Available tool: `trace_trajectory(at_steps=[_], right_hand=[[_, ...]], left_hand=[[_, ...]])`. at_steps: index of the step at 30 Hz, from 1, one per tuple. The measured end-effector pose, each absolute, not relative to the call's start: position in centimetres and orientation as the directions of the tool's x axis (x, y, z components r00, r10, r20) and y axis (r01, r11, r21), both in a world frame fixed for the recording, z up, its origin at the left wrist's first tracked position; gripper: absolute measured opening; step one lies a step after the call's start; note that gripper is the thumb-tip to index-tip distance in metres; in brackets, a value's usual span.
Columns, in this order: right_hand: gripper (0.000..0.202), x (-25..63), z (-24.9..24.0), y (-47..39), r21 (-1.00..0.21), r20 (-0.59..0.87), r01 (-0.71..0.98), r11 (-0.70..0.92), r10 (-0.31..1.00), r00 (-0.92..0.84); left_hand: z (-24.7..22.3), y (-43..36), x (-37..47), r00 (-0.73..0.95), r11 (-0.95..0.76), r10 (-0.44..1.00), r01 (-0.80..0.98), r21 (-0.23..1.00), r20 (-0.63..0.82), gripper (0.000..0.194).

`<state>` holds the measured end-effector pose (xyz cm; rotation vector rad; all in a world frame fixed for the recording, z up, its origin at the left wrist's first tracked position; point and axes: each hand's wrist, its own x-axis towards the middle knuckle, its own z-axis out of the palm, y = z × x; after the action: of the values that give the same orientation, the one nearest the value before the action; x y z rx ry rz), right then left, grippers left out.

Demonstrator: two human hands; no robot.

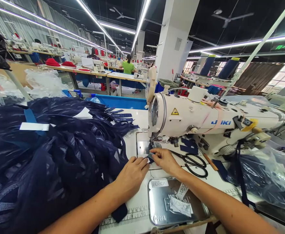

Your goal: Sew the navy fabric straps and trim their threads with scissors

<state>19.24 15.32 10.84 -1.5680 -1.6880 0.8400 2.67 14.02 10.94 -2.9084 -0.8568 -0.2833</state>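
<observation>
While navy fabric (47, 172) crowds the left hand (132, 174), scissors (186, 157) lie nearby

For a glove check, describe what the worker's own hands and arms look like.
The left hand and right hand are bare, with no glove, ring or watch showing. The left forearm and right forearm are uncovered too; no sleeve or cuff is in view.

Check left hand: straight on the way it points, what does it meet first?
The left hand would probably meet the small navy piece between the hands first, then the right hand; depth there is unclear.
</observation>
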Motion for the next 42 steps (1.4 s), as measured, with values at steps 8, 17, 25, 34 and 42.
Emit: trace_trajectory(at_steps=[8, 17, 25, 34, 42], right_hand=[[0.027, 19.2, 10.7, 14.9, -0.725, 0.146, 0.673, 0.148, 0.987, -0.059], [0.030, 18.7, 11.0, 14.1, -0.627, 0.210, 0.747, 0.220, 0.971, -0.110], [0.029, 19.2, 11.0, 14.4, -0.649, 0.206, 0.724, 0.236, 0.970, -0.131], [0.026, 19.6, 10.2, 14.5, -0.719, 0.210, 0.663, 0.208, 0.975, -0.079], [0.029, 19.3, 10.9, 13.8, -0.646, 0.232, 0.718, 0.260, 0.963, -0.141]], left_hand=[[11.1, 13.8, 2.8, 0.819, -0.828, 0.539, 0.558, -0.055, 0.196, 0.036], [11.5, 13.7, 2.9, 0.824, -0.825, 0.537, 0.558, -0.092, 0.183, 0.037], [11.0, 14.0, 2.9, 0.831, -0.828, 0.519, 0.547, -0.123, 0.202, 0.037], [11.1, 13.9, 2.9, 0.837, -0.830, 0.507, 0.538, -0.144, 0.204, 0.036], [10.9, 13.8, 3.0, 0.831, -0.824, 0.518, 0.548, -0.143, 0.202, 0.038]])
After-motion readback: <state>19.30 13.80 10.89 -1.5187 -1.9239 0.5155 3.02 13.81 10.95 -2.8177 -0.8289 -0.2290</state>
